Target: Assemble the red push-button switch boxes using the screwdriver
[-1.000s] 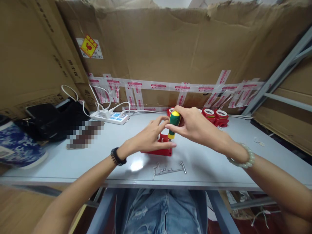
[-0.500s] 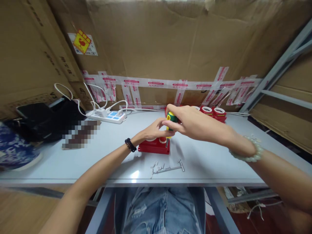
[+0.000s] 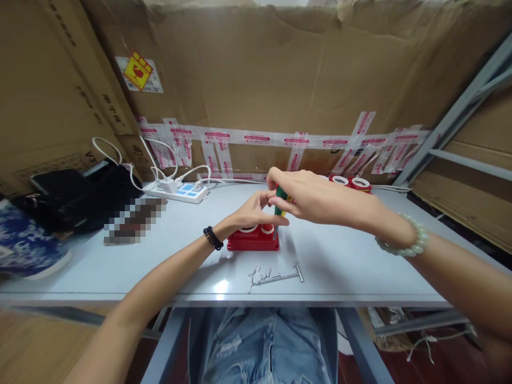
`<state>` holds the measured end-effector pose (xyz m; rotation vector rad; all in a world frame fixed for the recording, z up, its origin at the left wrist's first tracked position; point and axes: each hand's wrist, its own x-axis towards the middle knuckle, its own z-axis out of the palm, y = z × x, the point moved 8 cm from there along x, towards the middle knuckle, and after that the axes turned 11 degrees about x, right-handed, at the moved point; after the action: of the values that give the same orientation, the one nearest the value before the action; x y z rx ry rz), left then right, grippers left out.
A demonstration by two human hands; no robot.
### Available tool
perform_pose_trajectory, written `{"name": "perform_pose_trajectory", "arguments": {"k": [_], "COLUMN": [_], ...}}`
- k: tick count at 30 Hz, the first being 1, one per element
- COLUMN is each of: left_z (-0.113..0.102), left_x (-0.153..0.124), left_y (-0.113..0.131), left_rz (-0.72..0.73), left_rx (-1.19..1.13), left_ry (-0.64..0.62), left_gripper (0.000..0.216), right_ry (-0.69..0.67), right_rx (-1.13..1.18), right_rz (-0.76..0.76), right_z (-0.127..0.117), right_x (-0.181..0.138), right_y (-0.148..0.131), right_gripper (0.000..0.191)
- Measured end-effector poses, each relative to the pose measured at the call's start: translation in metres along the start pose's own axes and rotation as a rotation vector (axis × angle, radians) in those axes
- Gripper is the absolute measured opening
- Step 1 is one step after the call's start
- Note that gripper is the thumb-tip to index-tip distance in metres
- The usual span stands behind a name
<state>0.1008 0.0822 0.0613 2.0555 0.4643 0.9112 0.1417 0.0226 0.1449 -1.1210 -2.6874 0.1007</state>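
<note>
The green-and-yellow screwdriver has rolled in the right hand, showing more green than half a second ago — apparently a turn at the right end of the red block on the worktop. The right hand arches over, pinching the handle; the left hand curls alongside, thumb extended — whether it grips, I cannot tell.

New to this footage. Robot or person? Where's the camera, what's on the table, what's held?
A person, using two bare hands. One camera, worn on the head, looks forward and down. The right hand grips a green-and-yellow screwdriver at the right end of a red unit. The left hand is close beside it; its exact contact is hidden. On the table, a T-shaped metal tool lies near the front edge; a white power strip and more red units sit towards the back.
</note>
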Motion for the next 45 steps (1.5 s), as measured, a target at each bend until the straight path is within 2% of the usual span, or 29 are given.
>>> {"name": "perform_pose_trajectory", "arguments": {"k": [4,10,15,18,21,24,26,29,31,35,37,42,45], "left_z": [-0.003,0.000,0.000,-0.003,-0.006,-0.003,-0.003,-0.011,-0.014,-0.006,-0.003,-0.006,-0.008], "left_x": [-0.004,-0.018,-0.017,-0.018,-0.022,-0.024,-0.023,-0.020,-0.020,-0.022,-0.022,-0.020,-0.021], "left_y": [0.001,0.002,-0.005,-0.007,-0.006,-0.007,-0.007,-0.005,-0.002,0.001,0.001,-0.005,-0.004], "left_rz": [-0.039,-0.091,-0.067,-0.077,-0.075,-0.088,-0.075,-0.020,0.004,-0.011,-0.037,-0.079,-0.072], "left_rx": [-0.028,-0.101,-0.021,0.027,0.031,0.016,0.056,0.178,0.217,0.127,0.092,0.091,0.040], "left_ry": [-0.024,-0.160,-0.137,-0.091,-0.051,-0.086,-0.083,0.017,0.067,-0.048,-0.090,-0.042,-0.008], "left_gripper": [0.028,0.026,0.029,0.030,0.032,0.035,0.034,0.032,0.031,0.030,0.031,0.031,0.030], "right_ry": [-0.026,-0.050,0.070,0.097,0.054,-0.014,-0.013,0.057,0.059,-0.028,-0.029,0.058,-0.024], "right_rx": [0.003,0.030,-0.147,-0.215,-0.112,-0.011,-0.057,-0.178,-0.152,0.035,0.038,-0.128,-0.027], "right_rz": [-0.010,0.054,0.151,0.215,0.143,0.087,0.101,0.147,0.147,0.070,0.065,0.136,0.115], "right_z": [-0.001,0.000,-0.005,-0.006,-0.004,-0.002,-0.002,-0.006,-0.005,0.001,0.001,-0.004,0.000], "right_x": [0.004,0.007,0.007,0.006,0.005,0.002,0.000,0.000,0.002,0.004,0.004,0.008,0.009], "right_y": [0.000,0.002,0.006,0.008,0.002,-0.001,0.001,0.004,0.005,0.003,0.004,-0.001,-0.004], "right_gripper": [0.015,0.023,0.030,0.032,0.023,0.018,0.020,0.024,0.025,0.023,0.025,0.027,0.023]}}
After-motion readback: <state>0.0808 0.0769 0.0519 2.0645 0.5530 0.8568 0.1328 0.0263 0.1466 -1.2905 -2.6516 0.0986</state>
